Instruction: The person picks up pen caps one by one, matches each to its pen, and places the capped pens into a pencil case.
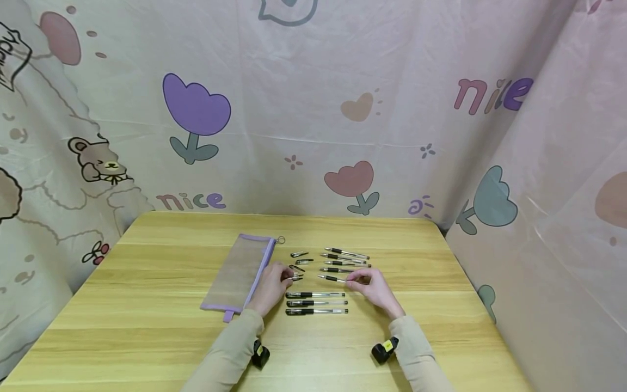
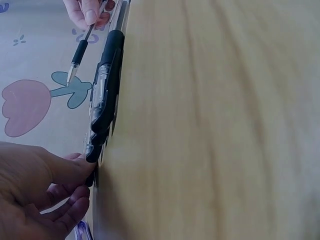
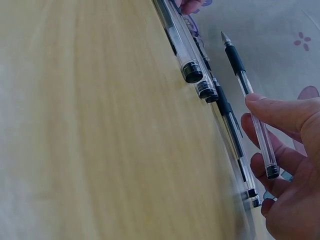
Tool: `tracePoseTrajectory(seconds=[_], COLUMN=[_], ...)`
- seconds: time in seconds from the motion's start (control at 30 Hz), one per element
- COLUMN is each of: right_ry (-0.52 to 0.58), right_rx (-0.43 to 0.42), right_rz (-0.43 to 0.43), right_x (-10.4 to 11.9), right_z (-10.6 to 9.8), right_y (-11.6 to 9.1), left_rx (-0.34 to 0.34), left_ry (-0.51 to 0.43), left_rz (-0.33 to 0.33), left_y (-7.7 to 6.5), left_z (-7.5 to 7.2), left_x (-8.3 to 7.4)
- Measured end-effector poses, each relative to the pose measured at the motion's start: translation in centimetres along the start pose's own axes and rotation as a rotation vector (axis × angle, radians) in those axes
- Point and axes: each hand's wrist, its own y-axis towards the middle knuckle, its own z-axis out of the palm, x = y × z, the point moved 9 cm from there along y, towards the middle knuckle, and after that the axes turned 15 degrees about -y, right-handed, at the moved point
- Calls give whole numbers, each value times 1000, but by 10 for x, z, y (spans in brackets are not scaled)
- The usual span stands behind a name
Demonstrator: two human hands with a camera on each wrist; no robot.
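Note:
My left hand (image 1: 268,287) pinches a black pen cap (image 1: 296,279) between thumb and fingers, low over the table, though its fingers partly hide it. Other loose caps (image 1: 304,261) lie just beyond that hand. My right hand (image 1: 374,288) holds an uncapped gel pen (image 3: 260,135) near its rear end, its tip pointing left toward the left hand. Several uncapped pens (image 1: 346,252) lie in a column beyond the right hand. Nearer to me, three capped pens (image 1: 315,312) lie side by side between the two forearms, caps to the left.
A mesh zip pouch (image 1: 235,272) with purple edging lies flat to the left, partly beside the left hand. The wooden table (image 1: 147,326) meets a printed curtain (image 1: 294,109) at its back edge. A black camera (image 1: 260,355) sits at the left wrist, another camera (image 1: 384,350) at the right.

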Motion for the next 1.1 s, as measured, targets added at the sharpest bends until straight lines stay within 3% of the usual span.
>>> tracePoseTrajectory(seconds=[0.3,0.53,0.77,1.1], right_ry=[-4,8,26,67], right_rx=[19,29,-11,12], right_rz=[13,-9,-21,-22], right_x=[4,39,4,29], right_z=[-1,-16,-2,-11], right_y=[-1,-12,-1,-9], left_rx=[6,43,48,36], left_ry=[23,66,75,102], left_rz=[-13,7,-24,-12], left_y=[0,0,-2,-2], left_z=[-1,1,3,2], left_x=[-1,-2,-4,-6])
